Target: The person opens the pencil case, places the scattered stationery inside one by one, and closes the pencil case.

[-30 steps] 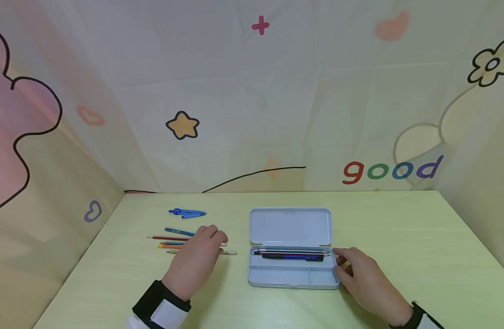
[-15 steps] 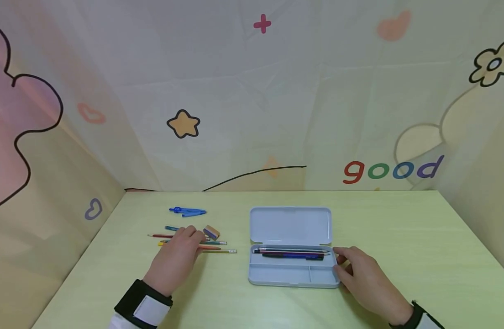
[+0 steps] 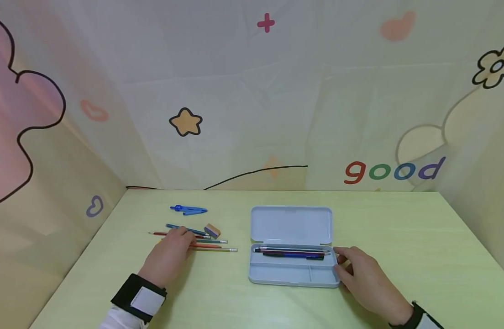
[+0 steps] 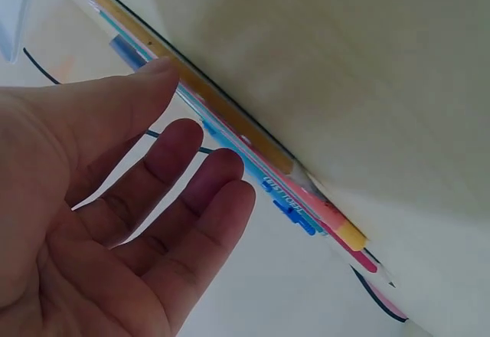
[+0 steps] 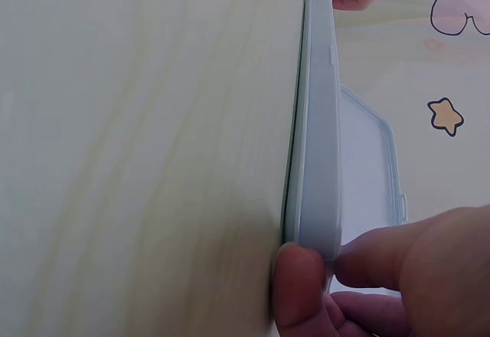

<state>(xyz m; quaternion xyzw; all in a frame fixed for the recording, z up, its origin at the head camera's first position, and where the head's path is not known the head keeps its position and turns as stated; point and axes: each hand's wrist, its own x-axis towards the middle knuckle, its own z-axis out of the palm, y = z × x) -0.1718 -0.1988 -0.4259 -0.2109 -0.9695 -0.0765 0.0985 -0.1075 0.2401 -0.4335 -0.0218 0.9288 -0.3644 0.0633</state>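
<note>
An open light-blue pencil case (image 3: 280, 273) lies on the table, its lid (image 3: 291, 225) folded back. Pencils and a dark blue pen (image 3: 293, 256) lie in its long rear compartment. My right hand (image 3: 364, 281) holds the case's right end, fingertips and thumb against its edge. At left, my left hand (image 3: 167, 256) hovers over a group of pencils, thumb and fingers parted in the left wrist view. Around it lie a yellowish pencil (image 3: 223, 250), an orange pencil (image 3: 207, 246), a red pencil (image 3: 157, 233) and a blue pen (image 3: 186, 229). The hand hides part of the group.
A two-tone eraser (image 3: 212, 230) lies just right of the pencils. A blue compass (image 3: 189, 209) rests farther back. Behind the table hangs a printed cloth (image 3: 235, 91), which also closes in the sides.
My left hand has moved left across the pencils, uncovering the eraser and pencil ends. My right hand stays at the case. The head view has shifted slightly.
</note>
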